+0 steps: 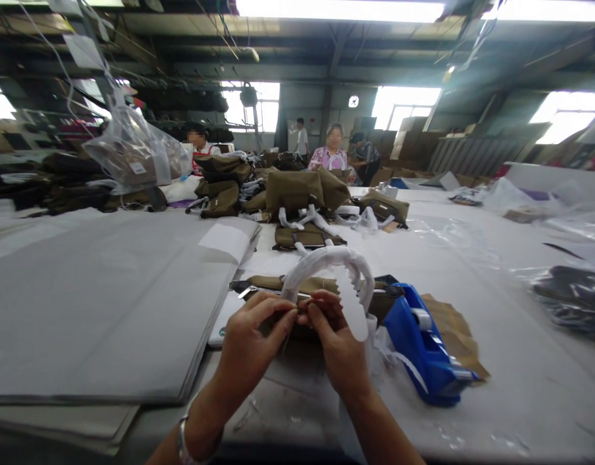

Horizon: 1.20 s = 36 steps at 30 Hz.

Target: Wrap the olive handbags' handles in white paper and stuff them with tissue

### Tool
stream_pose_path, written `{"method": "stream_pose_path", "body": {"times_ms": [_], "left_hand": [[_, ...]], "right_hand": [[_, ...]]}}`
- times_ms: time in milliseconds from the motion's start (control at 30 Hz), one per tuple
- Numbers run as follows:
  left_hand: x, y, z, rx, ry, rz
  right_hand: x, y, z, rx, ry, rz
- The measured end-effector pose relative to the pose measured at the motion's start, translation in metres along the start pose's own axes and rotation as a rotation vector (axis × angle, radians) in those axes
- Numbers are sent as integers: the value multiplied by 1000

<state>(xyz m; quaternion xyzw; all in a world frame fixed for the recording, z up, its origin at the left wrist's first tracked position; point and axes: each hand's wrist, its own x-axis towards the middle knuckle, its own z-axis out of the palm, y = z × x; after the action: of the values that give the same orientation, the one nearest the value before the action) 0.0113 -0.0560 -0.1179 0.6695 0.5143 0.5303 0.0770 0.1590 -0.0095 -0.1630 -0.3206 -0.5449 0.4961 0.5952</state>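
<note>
An olive bag (268, 283) with a zipper lies in front of me, its handle (326, 258) wrapped in white and arching upward. Both hands meet at the bag's near side, below the handle. My left hand (253, 332) pinches with thumb and forefinger; what it holds is too small to make out. Close beside it, my right hand (336, 342) has its fingers curled and pressed together, and its grip is also unclear. A white strip with a jagged edge (352, 307) hangs from the handle over my right hand.
A blue tape dispenser (423, 349) stands on brown paper (455, 329) at the right. Large paper sheets (104, 303) cover the left side. More olive bags (295, 192) are piled ahead. Plastic-wrapped goods (573, 297) lie far right; people work behind.
</note>
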Motion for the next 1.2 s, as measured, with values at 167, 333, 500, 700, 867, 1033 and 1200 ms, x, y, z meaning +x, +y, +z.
{"method": "stream_pose_path", "body": {"times_ms": [167, 333, 500, 700, 867, 1033, 1200], "left_hand": [[0, -1, 1, -6, 6, -13], [0, -1, 0, 5, 10, -3], [0, -1, 0, 7, -20, -5], [-3, -1, 2, 41, -32, 9], [-4, 0, 0, 61, -48, 4], [-5, 0, -2, 72, -59, -1], [-5, 0, -3, 109, -70, 3]], "right_hand": [[0, 0, 0, 78, -36, 61], [-2, -3, 2, 87, -17, 81], [-5, -4, 0, 106, -27, 113], [-6, -5, -2, 49, -31, 151], [-6, -6, 0, 30, -20, 131], [-6, -5, 1, 9, -39, 123], [-8, -6, 3, -35, -25, 95]]}}
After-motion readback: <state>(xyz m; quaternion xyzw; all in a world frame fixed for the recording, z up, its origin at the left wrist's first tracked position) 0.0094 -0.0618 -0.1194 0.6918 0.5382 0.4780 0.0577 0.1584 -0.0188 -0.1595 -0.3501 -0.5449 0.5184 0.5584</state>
